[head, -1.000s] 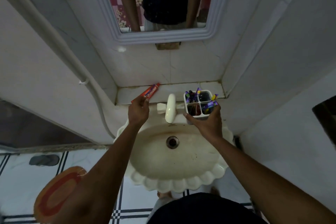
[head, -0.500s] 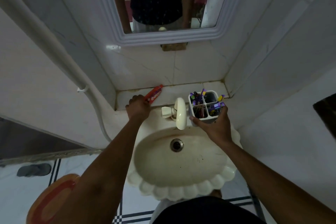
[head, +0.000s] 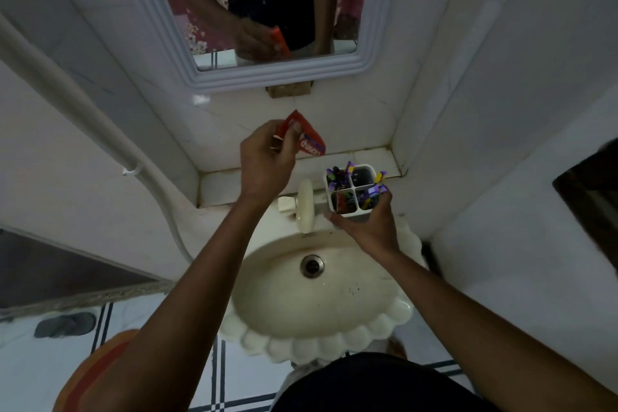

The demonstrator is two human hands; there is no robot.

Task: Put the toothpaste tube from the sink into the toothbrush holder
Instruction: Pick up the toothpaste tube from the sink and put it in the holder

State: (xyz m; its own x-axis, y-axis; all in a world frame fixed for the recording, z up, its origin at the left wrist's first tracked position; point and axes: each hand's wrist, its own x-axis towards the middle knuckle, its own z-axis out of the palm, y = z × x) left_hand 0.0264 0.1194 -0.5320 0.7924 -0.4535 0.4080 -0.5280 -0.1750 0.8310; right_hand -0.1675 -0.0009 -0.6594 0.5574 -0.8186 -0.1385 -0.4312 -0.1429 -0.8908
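Note:
My left hand (head: 266, 162) grips a red toothpaste tube (head: 307, 137), held up in the air above the tiled ledge, to the upper left of the holder. The white toothbrush holder (head: 354, 192) has four compartments with purple and yellow brushes in them and stands at the sink's back right corner. My right hand (head: 366, 224) is wrapped around its near side. The cream, shell-shaped sink (head: 317, 304) lies below both hands.
A cream tap (head: 305, 207) stands between my hands at the sink's back edge. A white-framed mirror (head: 267, 10) hangs above the tiled ledge (head: 364, 157). A white pipe (head: 100, 124) runs down the left wall. A sandal (head: 65, 324) and an orange mat (head: 100, 365) lie on the floor at left.
My left hand has lifted the toothpaste tube off the ledge and raised it, turning toward the right. My right hand has stayed on the holder.

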